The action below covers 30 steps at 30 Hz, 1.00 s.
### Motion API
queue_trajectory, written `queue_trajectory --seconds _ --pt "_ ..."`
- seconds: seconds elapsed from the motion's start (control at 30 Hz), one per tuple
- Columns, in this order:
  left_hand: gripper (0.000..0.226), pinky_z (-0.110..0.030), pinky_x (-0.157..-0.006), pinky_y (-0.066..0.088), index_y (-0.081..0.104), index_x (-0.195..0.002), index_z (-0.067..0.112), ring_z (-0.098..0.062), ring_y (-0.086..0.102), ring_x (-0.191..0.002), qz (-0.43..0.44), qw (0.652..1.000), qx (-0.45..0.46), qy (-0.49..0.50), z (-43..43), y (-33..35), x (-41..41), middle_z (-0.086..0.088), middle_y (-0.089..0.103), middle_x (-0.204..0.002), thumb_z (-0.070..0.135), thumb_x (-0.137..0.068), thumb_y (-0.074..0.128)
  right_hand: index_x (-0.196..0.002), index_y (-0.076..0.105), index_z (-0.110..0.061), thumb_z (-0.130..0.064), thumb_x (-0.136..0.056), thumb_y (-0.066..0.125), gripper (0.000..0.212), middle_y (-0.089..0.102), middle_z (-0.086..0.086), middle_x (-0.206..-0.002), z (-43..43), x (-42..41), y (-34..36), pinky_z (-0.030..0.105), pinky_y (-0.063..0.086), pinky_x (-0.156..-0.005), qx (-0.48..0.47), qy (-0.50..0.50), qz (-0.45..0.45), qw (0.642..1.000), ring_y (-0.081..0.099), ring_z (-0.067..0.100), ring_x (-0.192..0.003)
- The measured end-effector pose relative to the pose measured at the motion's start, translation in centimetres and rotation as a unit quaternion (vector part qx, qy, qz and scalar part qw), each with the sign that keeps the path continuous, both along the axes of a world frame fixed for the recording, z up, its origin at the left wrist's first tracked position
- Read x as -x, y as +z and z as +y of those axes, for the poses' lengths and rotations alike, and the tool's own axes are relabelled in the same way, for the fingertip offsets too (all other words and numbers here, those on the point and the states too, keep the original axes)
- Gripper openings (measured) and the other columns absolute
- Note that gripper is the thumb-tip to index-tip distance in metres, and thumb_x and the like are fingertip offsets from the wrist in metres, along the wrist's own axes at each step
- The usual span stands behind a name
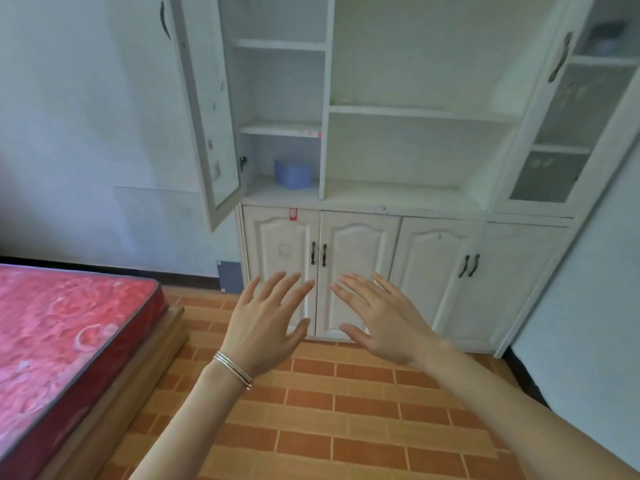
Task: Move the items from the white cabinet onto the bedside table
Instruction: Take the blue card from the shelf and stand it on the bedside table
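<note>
Blue tub (293,173) sits in white cabinet (398,197); hands (265,323) (384,323) hover spread.

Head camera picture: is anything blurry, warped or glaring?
Head view: soft, even light with no harsh glare; the wide-angle lens bows the white cabinet towards the frame edges; the blue tub looks slightly soft; the left hand and right hand are fairly sharp.

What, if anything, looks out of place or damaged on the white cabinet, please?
Nothing looks spilled or broken. On the white cabinet the upper left door stands wide open, its frame dotted with dark marks, and a red sticker tops a lower door. One blue container sits on a shelf.
</note>
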<state>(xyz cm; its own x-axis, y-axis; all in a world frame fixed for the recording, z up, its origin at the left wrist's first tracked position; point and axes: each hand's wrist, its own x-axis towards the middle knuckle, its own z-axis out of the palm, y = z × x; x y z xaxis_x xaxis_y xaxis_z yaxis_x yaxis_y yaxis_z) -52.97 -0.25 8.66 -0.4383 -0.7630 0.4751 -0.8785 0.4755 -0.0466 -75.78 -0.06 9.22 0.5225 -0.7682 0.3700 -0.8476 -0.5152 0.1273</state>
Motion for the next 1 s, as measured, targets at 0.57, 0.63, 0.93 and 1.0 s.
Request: queue_trajectory --seconds 0.57,0.63,0.93,1.0 --pt "0.059 -0.046 -0.106 0.025 0.047 -0.136 0.028 -0.023 0.046 -0.129 -0.072 0.997 -0.005 -0.013 -23.5 -2.2 -0.1 0.0 0.052 -0.138 0.056 -0.084 0.042 -0.139 0.042 -0.017 -0.048 -0.09 0.036 0.058 0.047 0.006 -0.14 -22.7 0.7 -2.7 0.046 0.033 -0.108 0.034 0.001 -0.002 0.999 0.038 0.019 -0.133" --pt "0.06 -0.047 -0.107 0.026 0.048 -0.136 0.027 -0.024 0.045 -0.13 -0.079 0.997 0.009 -0.021 -27.6 -1.4 -0.9 -0.002 0.051 -0.139 0.056 -0.084 0.042 -0.139 0.042 -0.017 -0.048 -0.089 0.036 0.059 0.047 0.006 -0.14 -26.3 0.1 -1.8 0.045 0.032 -0.109 0.041 0.0 0.0 0.999 0.038 0.019 -0.133" --pt "0.059 -0.047 -0.11 0.026 0.047 -0.137 0.022 -0.026 0.037 -0.133 -0.03 0.998 0.032 -0.054 -39.3 0.3 -3.5 -0.005 0.047 -0.141 0.048 -0.085 0.042 -0.136 0.047 -0.012 -0.043 -0.089 0.043 0.056 0.047 0.009 -0.14 -39.7 -2.3 1.2 0.042 0.023 -0.109 0.083 0.028 -0.048 0.995 0.038 0.022 -0.131" --pt "0.059 -0.05 -0.109 0.03 0.048 -0.137 0.021 -0.027 0.039 -0.133 -0.027 0.998 0.023 -0.047 -41.4 -0.8 -4.0 -0.006 0.048 -0.141 0.048 -0.085 0.042 -0.136 0.046 -0.012 -0.044 -0.09 0.042 0.056 0.047 0.01 -0.14 -42.3 -2.6 -0.1 0.043 0.025 -0.109 0.069 0.034 -0.047 0.996 0.039 0.023 -0.131"
